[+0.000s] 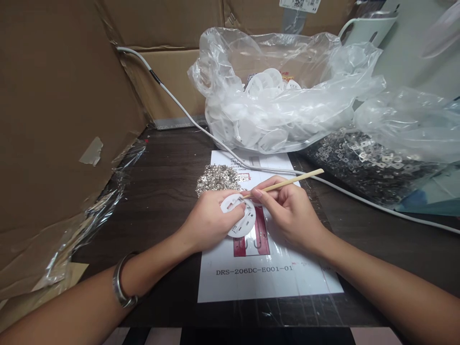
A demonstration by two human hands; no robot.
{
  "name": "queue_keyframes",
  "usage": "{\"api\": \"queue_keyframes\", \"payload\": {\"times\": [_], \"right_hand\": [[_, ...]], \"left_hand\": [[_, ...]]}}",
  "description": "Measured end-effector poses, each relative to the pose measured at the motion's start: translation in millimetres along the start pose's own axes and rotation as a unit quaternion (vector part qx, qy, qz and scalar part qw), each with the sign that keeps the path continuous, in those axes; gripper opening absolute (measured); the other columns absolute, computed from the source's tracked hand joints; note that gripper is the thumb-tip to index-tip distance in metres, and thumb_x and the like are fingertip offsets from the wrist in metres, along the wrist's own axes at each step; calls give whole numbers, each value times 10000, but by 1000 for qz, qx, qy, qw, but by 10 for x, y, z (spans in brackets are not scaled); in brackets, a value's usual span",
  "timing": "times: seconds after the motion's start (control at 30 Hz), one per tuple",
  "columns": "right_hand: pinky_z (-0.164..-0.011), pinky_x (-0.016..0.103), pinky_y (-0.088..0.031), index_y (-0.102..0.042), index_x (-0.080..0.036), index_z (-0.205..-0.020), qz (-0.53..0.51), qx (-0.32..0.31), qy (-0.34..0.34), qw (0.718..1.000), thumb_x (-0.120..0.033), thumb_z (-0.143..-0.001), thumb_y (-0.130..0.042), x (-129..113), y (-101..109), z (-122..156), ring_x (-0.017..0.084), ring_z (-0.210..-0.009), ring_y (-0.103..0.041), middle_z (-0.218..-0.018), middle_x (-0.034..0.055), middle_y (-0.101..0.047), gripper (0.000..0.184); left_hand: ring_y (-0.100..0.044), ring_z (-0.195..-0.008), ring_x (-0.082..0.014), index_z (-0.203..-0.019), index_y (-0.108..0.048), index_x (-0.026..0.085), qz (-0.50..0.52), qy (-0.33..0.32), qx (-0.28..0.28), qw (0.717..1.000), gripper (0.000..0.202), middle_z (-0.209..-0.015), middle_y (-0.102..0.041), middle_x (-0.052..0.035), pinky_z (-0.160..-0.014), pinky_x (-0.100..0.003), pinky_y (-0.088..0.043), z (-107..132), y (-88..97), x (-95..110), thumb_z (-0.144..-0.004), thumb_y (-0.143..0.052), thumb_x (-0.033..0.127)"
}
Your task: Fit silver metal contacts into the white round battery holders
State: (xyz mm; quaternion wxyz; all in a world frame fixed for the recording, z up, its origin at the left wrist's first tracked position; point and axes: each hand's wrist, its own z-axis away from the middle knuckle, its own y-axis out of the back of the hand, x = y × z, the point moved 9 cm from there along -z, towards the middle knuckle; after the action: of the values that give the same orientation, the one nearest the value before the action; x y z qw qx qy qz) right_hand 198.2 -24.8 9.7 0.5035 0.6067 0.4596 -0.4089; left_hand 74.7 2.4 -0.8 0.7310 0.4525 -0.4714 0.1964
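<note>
My left hand (212, 218) grips a round white plastic disc (239, 226) with small slots, its thumb pressed on the face. In my right hand (285, 203) is a thin wooden stick (296, 180), pinched near its lower end. The stick's tip meets the disc near its upper edge; what lies right under the tip is too small to make out. Both hands are over a printed sheet (223, 287) with a red picture. Just beyond my left hand lies a heap of small metal pieces (217, 178).
A clear plastic bag (280, 122) of white discs stands at the back. To its right is another bag of metal pieces (373, 158). A white cable (179, 108) crosses the dark table (161, 163). Cardboard (53, 86) walls in the left and back.
</note>
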Motion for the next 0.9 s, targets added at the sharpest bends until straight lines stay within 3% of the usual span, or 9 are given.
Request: {"api": "queue_keyframes", "payload": {"times": [0.33, 0.57, 0.9], "right_hand": [[-632, 165, -531, -689, -125, -807, 44, -18, 69, 996, -205, -883, -565, -116, -22, 17, 89, -738, -649, -838, 38, -675, 166], [-690, 224, -538, -692, -144, -890, 66, -32, 85, 994, -197, -889, -559, -88, -96, 45, 118, -796, -660, -866, 40, -696, 143], [-655, 196, -524, -698, -150, -825, 44, -28, 41, 998, -279, -921, -518, -58, -79, 42, 100, -771, -638, -890, 46, -656, 241]], "left_hand": [[-505, -605, -111, -800, -670, 128, 6, -2, -8, 1000, 192, -702, -644, -11, -547, -216, -397, -8, -16, -4, -814, -526, 254], [-453, -573, -91, -742, -636, 127, 16, -11, -16, 1000, 172, -629, -564, 20, -513, -197, -357, -9, -39, 11, -818, -517, 223], [-489, -582, -91, -842, -687, 123, 32, 9, -13, 999, 179, -662, -616, 16, -531, -186, -391, 1, -29, 12, -798, -539, 213]]}}
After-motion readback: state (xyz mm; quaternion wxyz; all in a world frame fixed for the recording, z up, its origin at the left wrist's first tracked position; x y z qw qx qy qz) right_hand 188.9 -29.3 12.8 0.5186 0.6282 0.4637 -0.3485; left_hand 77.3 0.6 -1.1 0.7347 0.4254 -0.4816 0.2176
